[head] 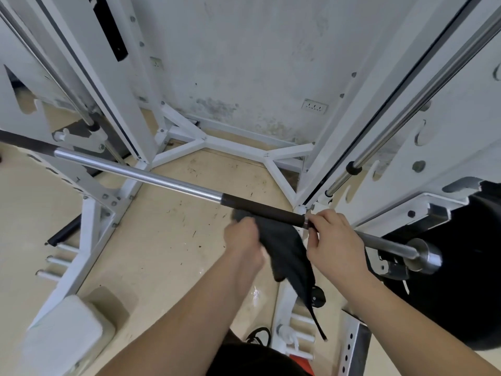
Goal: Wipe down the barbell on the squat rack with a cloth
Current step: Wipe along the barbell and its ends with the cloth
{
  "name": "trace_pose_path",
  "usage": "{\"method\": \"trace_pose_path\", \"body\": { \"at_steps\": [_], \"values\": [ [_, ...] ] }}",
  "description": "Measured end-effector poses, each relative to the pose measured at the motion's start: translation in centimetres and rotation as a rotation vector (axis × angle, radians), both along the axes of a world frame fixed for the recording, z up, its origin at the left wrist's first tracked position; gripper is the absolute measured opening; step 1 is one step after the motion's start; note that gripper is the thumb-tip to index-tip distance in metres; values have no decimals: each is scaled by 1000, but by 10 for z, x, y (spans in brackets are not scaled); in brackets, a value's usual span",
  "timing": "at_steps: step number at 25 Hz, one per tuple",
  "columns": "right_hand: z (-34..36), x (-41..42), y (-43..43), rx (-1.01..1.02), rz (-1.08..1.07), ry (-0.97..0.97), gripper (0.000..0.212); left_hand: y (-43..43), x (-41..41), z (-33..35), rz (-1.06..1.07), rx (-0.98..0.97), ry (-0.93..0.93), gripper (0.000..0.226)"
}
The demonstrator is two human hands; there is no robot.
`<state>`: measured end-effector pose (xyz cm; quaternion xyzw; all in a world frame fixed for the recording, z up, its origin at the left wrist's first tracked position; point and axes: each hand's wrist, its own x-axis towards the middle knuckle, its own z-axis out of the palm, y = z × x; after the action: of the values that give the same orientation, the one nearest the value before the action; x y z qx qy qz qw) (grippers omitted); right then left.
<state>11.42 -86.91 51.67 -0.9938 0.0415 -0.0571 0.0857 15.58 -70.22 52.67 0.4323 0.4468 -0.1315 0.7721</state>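
Dark cloth [284, 248] in left hand [241, 237], right hand [333, 240] seemingly around barbell [151, 175]

Bar [151, 177]: glossy smooth metal, matt dark sleeve by the hands. Cloth [284, 248]: matt dark fabric. Rack [206, 142]: white painted metal.

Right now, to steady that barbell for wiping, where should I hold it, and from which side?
Probably the barbell's thin shaft right of its black sleeve, from above: it lies nearly level, open on top, where the right hand grips it.

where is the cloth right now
In the head view, lower centre: the dark cloth hangs below the barbell, gripped by the left hand.
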Motion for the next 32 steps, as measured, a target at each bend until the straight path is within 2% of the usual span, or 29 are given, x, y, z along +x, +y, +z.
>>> {"method": "trace_pose_path", "body": {
  "at_steps": [3,6,8,11,13,15,17,19,23,26,28,30,32],
  "values": [
    [-1,-4,-20,2,5,-19,17,11,14,-9,160,189,-33,41],
    [-7,-5,-27,27,22,-16,14,-27,2,-18,-29,267,0,31],
    [-9,-7,-30,32,39,-12,13,-44,-13,-5,-161,166,18,32],
    [-4,-13,-37,43,65,4,17,-41,-12,-3,-69,88,-6,29],
    [0,-21,-42,40,67,-8,17,-58,-17,3,-59,148,-16,31],
    [2,-30,-49,45,45,-32,14,-95,-31,3,-160,123,8,35],
    [4,-37,-61,61,-9,-25,15,-122,-45,15,-264,-22,54,30],
    [5,-43,-77,73,-59,-22,17,-119,-42,14,-251,-49,79,26],
    [-2,-67,-104,58,-135,-32,12,-113,-38,2,-117,14,12,26],
    [-9,-76,-116,73,-208,-10,12,-115,-43,12,-221,-60,41,20],
    [-10,-78,-121,65,-224,-12,10,-95,-40,23,-336,87,-2,14],
    [-9,-78,-123,33,-231,-23,8,-72,-32,40,-449,336,-178,13],
    [-9,-78,-124,16,-260,2,6,-64,-17,52,-623,708,-398,15]
  ]
}}
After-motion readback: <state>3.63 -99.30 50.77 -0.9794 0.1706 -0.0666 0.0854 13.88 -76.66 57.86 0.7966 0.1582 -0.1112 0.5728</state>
